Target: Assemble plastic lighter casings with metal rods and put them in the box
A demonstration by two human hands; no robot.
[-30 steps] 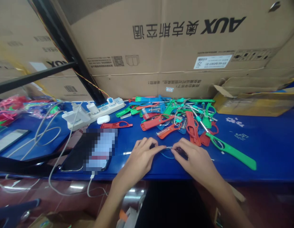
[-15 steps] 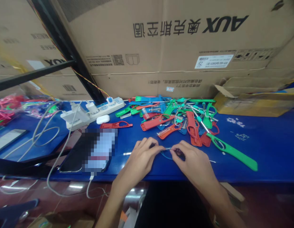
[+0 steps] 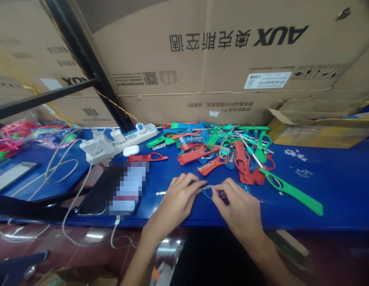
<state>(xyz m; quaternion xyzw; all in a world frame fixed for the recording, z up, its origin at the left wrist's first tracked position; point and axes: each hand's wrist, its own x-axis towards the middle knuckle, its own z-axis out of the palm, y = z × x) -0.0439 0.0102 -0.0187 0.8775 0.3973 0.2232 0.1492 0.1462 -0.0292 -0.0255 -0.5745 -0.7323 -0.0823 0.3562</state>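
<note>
A blue long-neck lighter (image 3: 207, 194) lies low over the table between my hands, largely covered by them. Its handle end shows past my right hand, and a metal tube end (image 3: 161, 193) sticks out left of my left hand. My left hand (image 3: 181, 196) is closed, thumb and fingertips pressed on the lighter's middle. With thumb and forefinger, my right hand (image 3: 239, 204) pinches at a thin pale wire (image 3: 207, 187) by the blue loop; the exact grip is partly hidden. Behind them lies a heap of open lighter casings, among them a red casing (image 3: 199, 154) and an orange casing (image 3: 213, 165).
A long green lighter (image 3: 294, 192) lies at the right. On the left are a phone (image 3: 130, 186) with a cable, a white earbud case (image 3: 131, 150) and a power strip (image 3: 133, 139). Cardboard boxes (image 3: 208, 83) wall off the back; an open carton (image 3: 315, 131) stands back right.
My right fingertips have shifted slightly left, closer to my left hand. More of the blue handle now shows beyond my right hand. The view has moved a little.
</note>
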